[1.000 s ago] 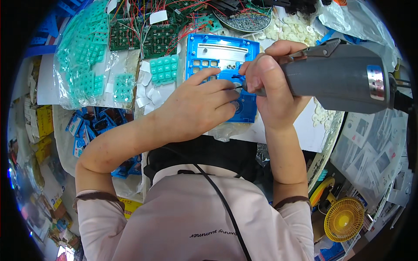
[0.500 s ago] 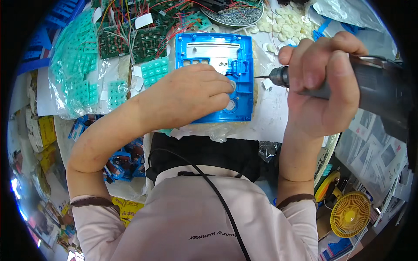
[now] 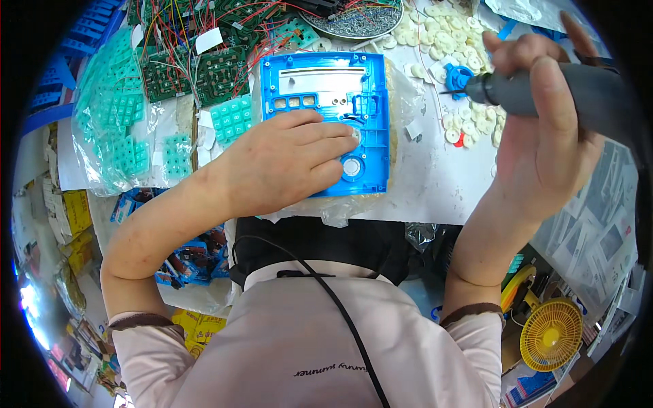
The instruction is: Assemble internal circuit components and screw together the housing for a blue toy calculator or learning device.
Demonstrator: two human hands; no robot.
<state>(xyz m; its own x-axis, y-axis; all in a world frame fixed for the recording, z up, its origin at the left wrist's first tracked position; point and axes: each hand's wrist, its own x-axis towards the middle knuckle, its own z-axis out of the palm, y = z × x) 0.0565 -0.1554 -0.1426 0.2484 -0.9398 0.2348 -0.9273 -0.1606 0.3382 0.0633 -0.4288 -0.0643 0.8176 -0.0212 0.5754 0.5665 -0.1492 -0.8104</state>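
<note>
A blue plastic casing (image 3: 377, 143) lies open side up on the worktop, on a pad wrapped in clear film. My left hand (image 3: 289, 153) rests over its lower left part, fingers stretched out. The fingertips touch the casing beside a small round piece (image 3: 356, 134); the thumb is hidden. Over to the right, my right hand (image 3: 544, 129) grips a dark grey electric screwdriver (image 3: 513, 92). Its thin bit points left, clear of the casing. Under the bit's tip sits a small blue round part (image 3: 458, 79), near a pile of cream-coloured discs (image 3: 452, 34).
Green circuit boards (image 3: 224, 71) with red wires lie at the back left. Bagged turquoise keypads (image 3: 112, 109) are at the left, a loose one (image 3: 232, 119) beside the casing. A metal dish of screws (image 3: 357, 20) stands behind. A yellow fan (image 3: 551, 334) is at lower right.
My right hand has drawn the screwdriver to the right and slightly up, away from the casing. My left hand has slid slightly left and down on the casing.
</note>
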